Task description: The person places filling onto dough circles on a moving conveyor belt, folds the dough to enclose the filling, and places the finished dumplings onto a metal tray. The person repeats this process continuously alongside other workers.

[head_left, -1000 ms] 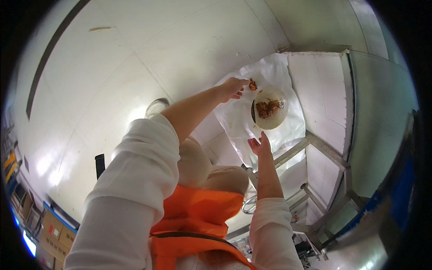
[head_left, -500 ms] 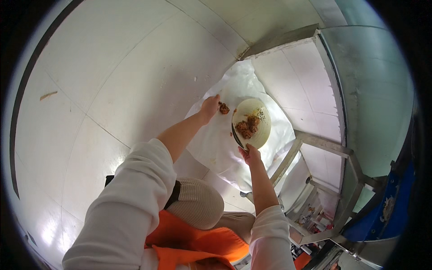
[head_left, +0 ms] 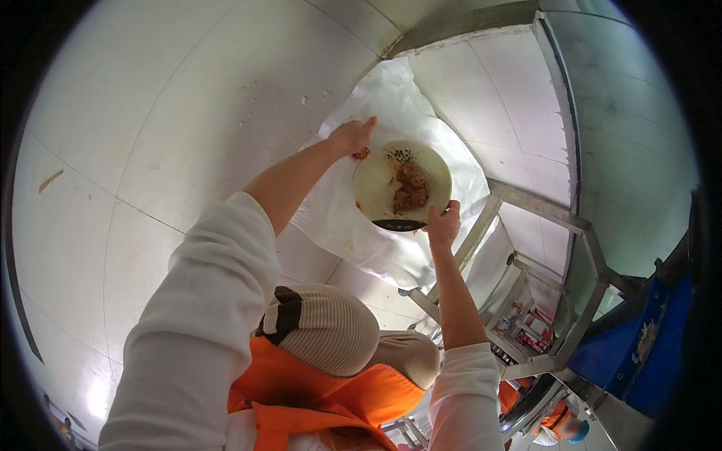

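My right hand (head_left: pixel 444 224) grips the near right rim of a round pale bowl (head_left: pixel 372 177), thumb over the edge. Inside the bowl lie chunks of brown, saucy food (head_left: pixel 411 186) and dark specks near the far side; a black band marks its near outer wall. Left of the bowl, my left hand (head_left: pixel 352 137) is curled, thumb raised. A brown food piece (head_left: pixel 362 153) shows under its fingers, partly hidden by the hand. Beneath both hands spreads a crinkled, translucent white plastic sheet (head_left: pixel 331 218).
A metal frame (head_left: pixel 543 203) stands right of the sheet, with a glass panel (head_left: pixel 632 150) beyond it. Pale tiles (head_left: pixel 162 150) surround the sheet; a brown scrap (head_left: pixel 50 181) lies far left. Another person (head_left: pixel 560 421) in orange and blue appears at the lower right.
The bowl has turned, bringing its dark band to the near side, and now sits closer to my left hand. The food piece at my left hand has become partly covered. The view has shifted.
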The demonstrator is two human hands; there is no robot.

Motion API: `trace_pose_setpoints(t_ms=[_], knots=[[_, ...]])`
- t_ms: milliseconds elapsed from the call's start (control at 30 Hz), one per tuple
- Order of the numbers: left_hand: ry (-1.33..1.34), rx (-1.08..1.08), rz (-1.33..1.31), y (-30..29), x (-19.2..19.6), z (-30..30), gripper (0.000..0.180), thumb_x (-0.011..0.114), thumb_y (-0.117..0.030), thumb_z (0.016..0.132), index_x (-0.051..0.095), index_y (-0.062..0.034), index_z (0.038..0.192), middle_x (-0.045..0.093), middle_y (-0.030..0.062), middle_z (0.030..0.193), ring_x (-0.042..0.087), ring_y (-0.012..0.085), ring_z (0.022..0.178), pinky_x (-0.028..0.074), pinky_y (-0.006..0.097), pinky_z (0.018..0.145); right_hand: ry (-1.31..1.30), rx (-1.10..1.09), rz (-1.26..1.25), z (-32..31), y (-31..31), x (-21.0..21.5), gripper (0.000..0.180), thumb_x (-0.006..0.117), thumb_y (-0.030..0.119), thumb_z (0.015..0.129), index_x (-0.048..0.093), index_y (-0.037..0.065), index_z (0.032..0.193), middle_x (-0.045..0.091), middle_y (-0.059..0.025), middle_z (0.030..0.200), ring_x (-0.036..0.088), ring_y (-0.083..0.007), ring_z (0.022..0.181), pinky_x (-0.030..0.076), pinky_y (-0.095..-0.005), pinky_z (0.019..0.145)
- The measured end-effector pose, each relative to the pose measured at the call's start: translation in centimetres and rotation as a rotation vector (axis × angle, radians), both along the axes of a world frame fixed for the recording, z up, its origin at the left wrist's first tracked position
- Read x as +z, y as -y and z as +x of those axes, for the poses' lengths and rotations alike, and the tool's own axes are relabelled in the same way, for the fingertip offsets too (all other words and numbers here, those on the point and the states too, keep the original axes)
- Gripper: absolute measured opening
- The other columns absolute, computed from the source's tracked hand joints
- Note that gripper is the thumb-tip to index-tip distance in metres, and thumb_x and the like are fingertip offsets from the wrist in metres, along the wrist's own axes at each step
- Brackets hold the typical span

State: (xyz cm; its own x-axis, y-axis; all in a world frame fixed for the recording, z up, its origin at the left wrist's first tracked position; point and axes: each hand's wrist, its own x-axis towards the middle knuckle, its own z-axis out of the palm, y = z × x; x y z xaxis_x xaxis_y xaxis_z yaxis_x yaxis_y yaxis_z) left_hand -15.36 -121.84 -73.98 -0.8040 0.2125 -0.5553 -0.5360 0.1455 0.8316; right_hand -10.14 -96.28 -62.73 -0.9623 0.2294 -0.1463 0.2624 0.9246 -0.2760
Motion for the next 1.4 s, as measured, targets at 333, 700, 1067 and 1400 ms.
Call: trace_pose_setpoints(t_ms=[333, 700, 1067, 1400], knots=[[0.128, 0.235, 0.231, -0.1, 0.3, 0.9, 0.072, 0.021, -0.058, 0.087, 0.048, 0.0050, 0.111, 0.049, 0.0200, 0.114, 0.047, 0.0316, 0.103, 0.036, 0.039, 0.088, 0.072, -0.119, -0.290, 0.5, 6.1, 0.5, 0.018, 0.051, 0.008, 0.073, 0.044, -0.002, 0.087, 0.055, -0.0119, 0.064, 0.052, -0.0166, 0.042, 0.042, -0.0298, 0.034], [-0.630, -0.010, -0.035, -1.2, 11.8, 9.8, 0.032, 0.047, -0.027, 0.086, 0.052, -0.0019, 0.105, 0.057, 0.0208, 0.095, 0.055, 0.0333, 0.089, 0.042, 0.039, 0.078, 0.382, -0.367, -1.175, 3.5, 1.3, -7.8, 0.029, 0.056, 0.009, 0.081, 0.044, 0.008, 0.108, 0.058, -0.0080, 0.091, 0.060, -0.0165, 0.069, 0.052, -0.0286, 0.058], [-0.239, 0.389, 0.227, -0.6, 13.9, 9.8, 0.044, 0.051, -0.030, 0.084, 0.044, -0.0015, 0.117, 0.057, 0.0142, 0.107, 0.055, 0.0246, 0.099, 0.042, 0.031, 0.083, 0.946, -0.536, -0.821, 5.2, 4.3, -2.4, 0.047, 0.049, 0.044, 0.085, 0.043, 0.007, 0.113, 0.056, -0.0155, 0.100, 0.058, -0.0263, 0.087, 0.051, -0.0409, 0.074], [-0.582, 0.108, 0.451, -6.6, 21.8, 11.6, 0.031, 0.054, -0.024, 0.080, 0.055, -0.0037, 0.104, 0.056, 0.0124, 0.100, 0.053, 0.0265, 0.090, 0.043, 0.038, 0.077, 0.629, -0.436, -1.083, 16.2, -1.4, 28.2, 0.037, 0.050, 0.035, 0.087, 0.047, 0.006, 0.110, 0.062, -0.0101, 0.085, 0.061, -0.0183, 0.074, 0.052, -0.0306, 0.062]])
